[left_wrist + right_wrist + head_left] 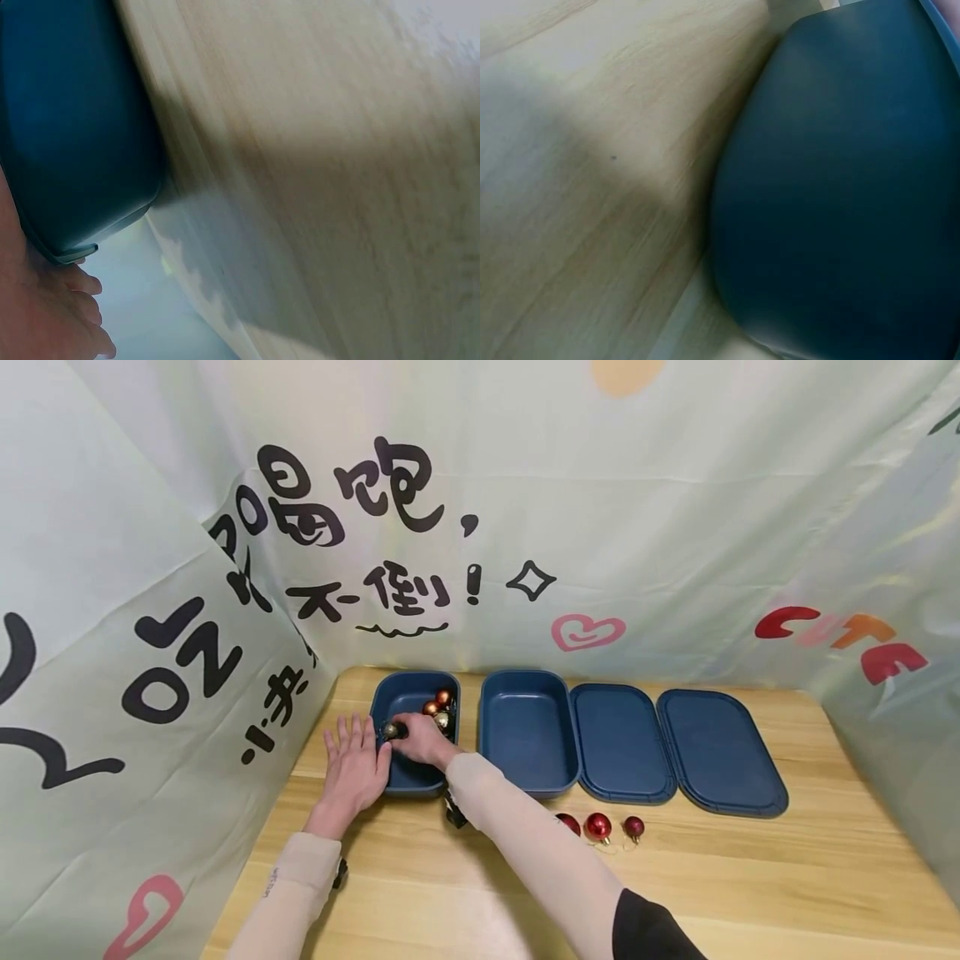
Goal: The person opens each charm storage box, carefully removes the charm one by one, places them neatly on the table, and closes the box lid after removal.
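In the head view my right hand [422, 739] reaches into the left blue box [408, 687] and pinches a small gold Christmas ball [390, 730] near the box's left wall. Coppery balls [444, 697] and a pale gold ball [442, 721] lie along the box's right side. My left hand [356, 768] rests on the left rim with its fingers straight and spread. The left wrist view shows that hand's fingers [82, 307] past the rim, beside the box's outer wall [82, 127]. Only the box's outside [840, 180] fills the right wrist view; the held ball is hidden there.
A second blue box [525, 718] stands just right of the first. Two flat blue lids [626, 743] lie side by side farther right. Red Christmas balls [597, 827] lie on the wooden table [750, 877] in front, one partly behind my right sleeve. Printed cloth walls enclose the table.
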`<state>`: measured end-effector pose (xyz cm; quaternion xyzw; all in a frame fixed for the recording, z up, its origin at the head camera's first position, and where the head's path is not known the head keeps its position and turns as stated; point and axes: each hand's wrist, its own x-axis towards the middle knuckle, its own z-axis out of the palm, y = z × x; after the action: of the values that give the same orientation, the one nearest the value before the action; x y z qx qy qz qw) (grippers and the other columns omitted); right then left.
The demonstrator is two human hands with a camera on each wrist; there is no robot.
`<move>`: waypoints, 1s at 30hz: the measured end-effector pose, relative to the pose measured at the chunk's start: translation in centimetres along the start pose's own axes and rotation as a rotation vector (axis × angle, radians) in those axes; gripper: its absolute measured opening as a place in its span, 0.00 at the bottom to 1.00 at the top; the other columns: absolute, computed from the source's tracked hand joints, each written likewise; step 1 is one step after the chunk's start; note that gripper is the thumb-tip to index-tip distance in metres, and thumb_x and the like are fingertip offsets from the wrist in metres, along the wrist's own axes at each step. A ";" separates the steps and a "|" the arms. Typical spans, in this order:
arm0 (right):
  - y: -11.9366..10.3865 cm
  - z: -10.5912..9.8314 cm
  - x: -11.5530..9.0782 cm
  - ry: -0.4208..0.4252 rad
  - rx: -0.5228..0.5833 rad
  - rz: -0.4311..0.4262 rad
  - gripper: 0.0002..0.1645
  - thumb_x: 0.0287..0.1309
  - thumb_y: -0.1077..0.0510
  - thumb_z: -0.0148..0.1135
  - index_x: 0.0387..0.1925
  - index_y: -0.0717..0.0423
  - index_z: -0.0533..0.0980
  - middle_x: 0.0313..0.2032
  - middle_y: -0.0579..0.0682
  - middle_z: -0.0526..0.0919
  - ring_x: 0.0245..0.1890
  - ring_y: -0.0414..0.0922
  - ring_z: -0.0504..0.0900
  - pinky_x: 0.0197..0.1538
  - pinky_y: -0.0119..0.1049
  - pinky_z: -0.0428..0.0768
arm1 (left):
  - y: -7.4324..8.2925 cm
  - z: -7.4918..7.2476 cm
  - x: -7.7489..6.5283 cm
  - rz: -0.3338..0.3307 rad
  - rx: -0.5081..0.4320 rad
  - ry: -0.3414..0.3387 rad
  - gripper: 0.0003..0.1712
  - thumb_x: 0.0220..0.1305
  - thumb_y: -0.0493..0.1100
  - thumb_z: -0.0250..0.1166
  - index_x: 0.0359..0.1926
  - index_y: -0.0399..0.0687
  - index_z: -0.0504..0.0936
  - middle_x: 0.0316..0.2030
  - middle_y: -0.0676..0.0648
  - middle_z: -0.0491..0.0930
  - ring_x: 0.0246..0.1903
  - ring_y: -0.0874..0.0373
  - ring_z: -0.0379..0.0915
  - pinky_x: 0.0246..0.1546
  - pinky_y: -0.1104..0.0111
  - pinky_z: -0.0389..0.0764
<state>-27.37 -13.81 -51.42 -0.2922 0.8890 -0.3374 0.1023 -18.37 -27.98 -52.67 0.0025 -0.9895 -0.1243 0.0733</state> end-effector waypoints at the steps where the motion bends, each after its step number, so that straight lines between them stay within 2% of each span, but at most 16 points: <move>1: 0.0 0.0 0.0 0.000 -0.006 0.001 0.27 0.69 0.58 0.68 0.67 0.62 0.78 0.63 0.57 0.85 0.64 0.51 0.83 0.67 0.41 0.79 | 0.0 0.0 0.0 0.001 0.000 0.002 0.39 0.84 0.53 0.43 0.80 0.26 0.54 0.80 0.23 0.50 0.81 0.24 0.33 0.77 0.29 0.36; 13: 0.2 0.8 0.4 0.028 -0.124 -0.015 0.23 0.68 0.54 0.71 0.60 0.58 0.84 0.56 0.52 0.90 0.59 0.48 0.86 0.63 0.36 0.81 | 0.0 -0.1 0.0 -0.002 -0.006 -0.029 0.39 0.85 0.53 0.43 0.81 0.28 0.53 0.81 0.24 0.45 0.82 0.26 0.30 0.77 0.30 0.34; 21: 0.3 1.3 0.5 0.051 -0.143 0.011 0.19 0.68 0.55 0.70 0.56 0.58 0.86 0.52 0.51 0.91 0.57 0.46 0.87 0.61 0.35 0.82 | 0.0 -0.1 0.0 0.002 -0.015 -0.031 0.39 0.85 0.53 0.41 0.81 0.28 0.52 0.81 0.24 0.45 0.82 0.26 0.29 0.78 0.31 0.31; 30: 0.3 1.3 0.5 0.067 -0.138 0.011 0.15 0.68 0.56 0.70 0.52 0.57 0.87 0.48 0.50 0.92 0.53 0.46 0.88 0.57 0.35 0.84 | 0.1 -0.2 0.1 0.007 -0.010 -0.009 0.38 0.84 0.51 0.44 0.80 0.26 0.54 0.80 0.24 0.50 0.82 0.26 0.32 0.77 0.30 0.34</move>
<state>-27.39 -14.61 -52.62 -0.2821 0.9148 -0.2841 0.0542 -18.41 -27.91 -52.49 -0.0021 -0.9892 -0.1290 0.0692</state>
